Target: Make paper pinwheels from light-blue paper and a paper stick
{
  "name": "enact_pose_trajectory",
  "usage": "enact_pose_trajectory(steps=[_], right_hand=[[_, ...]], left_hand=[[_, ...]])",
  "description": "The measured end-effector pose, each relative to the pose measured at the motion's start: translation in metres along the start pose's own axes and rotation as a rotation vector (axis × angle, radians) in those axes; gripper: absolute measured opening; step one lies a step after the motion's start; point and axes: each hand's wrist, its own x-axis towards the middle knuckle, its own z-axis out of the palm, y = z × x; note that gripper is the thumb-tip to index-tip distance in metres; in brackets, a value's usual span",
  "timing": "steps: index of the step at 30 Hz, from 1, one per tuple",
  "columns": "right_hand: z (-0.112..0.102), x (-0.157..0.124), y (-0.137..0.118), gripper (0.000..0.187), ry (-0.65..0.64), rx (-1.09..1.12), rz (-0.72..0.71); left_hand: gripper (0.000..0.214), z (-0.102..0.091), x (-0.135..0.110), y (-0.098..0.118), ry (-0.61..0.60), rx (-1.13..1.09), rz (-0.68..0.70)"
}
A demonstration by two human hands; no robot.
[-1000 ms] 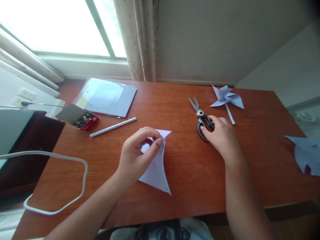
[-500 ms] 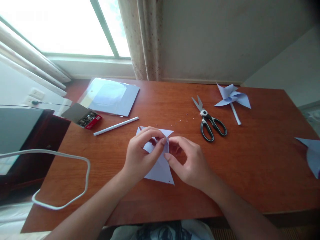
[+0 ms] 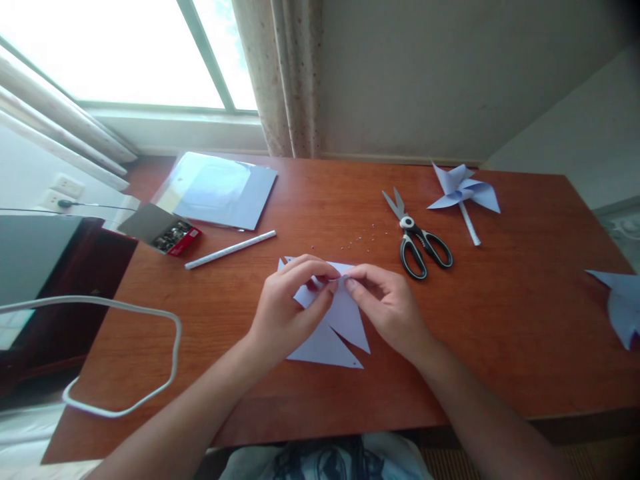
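Note:
A pale blue cut paper sheet [image 3: 335, 330] lies on the wooden table [image 3: 310, 393] in front of me, with pointed flaps sticking out. My left hand [image 3: 287, 310] pinches the paper's folded-in tips near the middle. My right hand [image 3: 387, 310] meets it from the right, thumb and forefinger pinched on a flap tip at the same spot. Both hands are closed on the paper.
Black-handled scissors [image 3: 417, 240] lie to the right, a finished blue paper pinwheel [image 3: 465, 193] beyond them. A white stick [image 3: 230, 249], an open box of pins [image 3: 167, 233], a pack of paper [image 3: 220, 190], a white cable [image 3: 125, 360] and another blue paper piece [image 3: 620, 303] surround the work.
My right hand left the scissors and came to the paper, where it now pinches a flap against my left fingers. A second flap has folded toward the middle.

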Motion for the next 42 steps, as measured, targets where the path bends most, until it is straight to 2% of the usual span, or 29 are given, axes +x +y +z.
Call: enact_pose_trajectory(steps=[5,11,25,35,38,42], right_hand=[[0.0011,0.0011,0.0013,0.016,-0.052,0.113,0.027],[0.0011,0.0024,-0.0004,0.016,-0.047,0.001,-0.011],[-0.0004,0.0016,-0.0043,0.017,-0.094,-0.014,-0.021],[-0.0017,0.0010,-0.0059,0.019,-0.138,-0.058,-0.097],[0.0006,0.0010,-0.0026,0.013,-0.085,-0.106,-0.114],[0.0041,0.0004,0.0020,0.005,0.022,-0.058,-0.042]], left_hand=[[0.008,0.0004,-0.0018,-0.0023,-0.015,-0.016,-0.038],[0.008,0.0000,-0.0026,-0.0022,-0.019,-0.055,-0.044],[0.006,-0.0030,-0.0004,0.0024,-0.024,-0.168,-0.132],[0.004,-0.0042,0.0012,0.0030,-0.023,-0.123,-0.125],[0.004,-0.0046,0.0019,0.0046,-0.024,-0.145,-0.136],[0.005,-0.0041,0.0012,0.0036,-0.028,-0.187,-0.170]])
